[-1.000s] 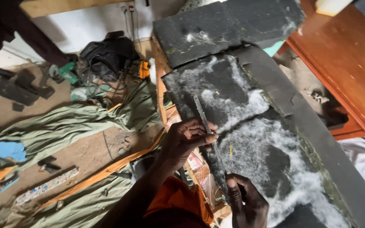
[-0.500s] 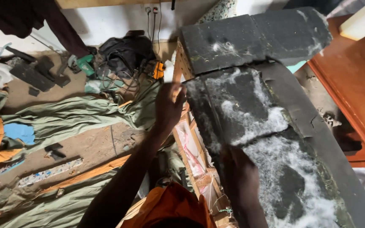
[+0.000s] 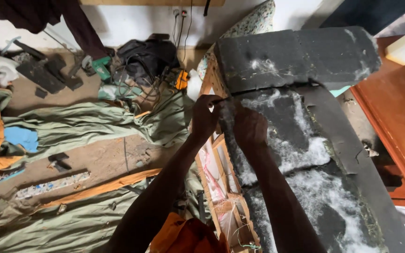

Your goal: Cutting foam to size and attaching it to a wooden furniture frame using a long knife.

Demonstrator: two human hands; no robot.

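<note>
Hands (image 3: 228, 122) — two — on foam (image 3: 277, 126).

Both forearms are bare from the elbow down to the wrist, with no sleeves, no watch and no bracelet on them, and they look lean and long. The left hand (image 3: 206, 116) and the right hand (image 3: 250, 127) wear no gloves and no rings that can be seen. At about 6 o'clock in the view, between the two arms, there is the person's orange garment (image 3: 188, 236), a folded, wrinkled cloth with no pattern on it.
</note>
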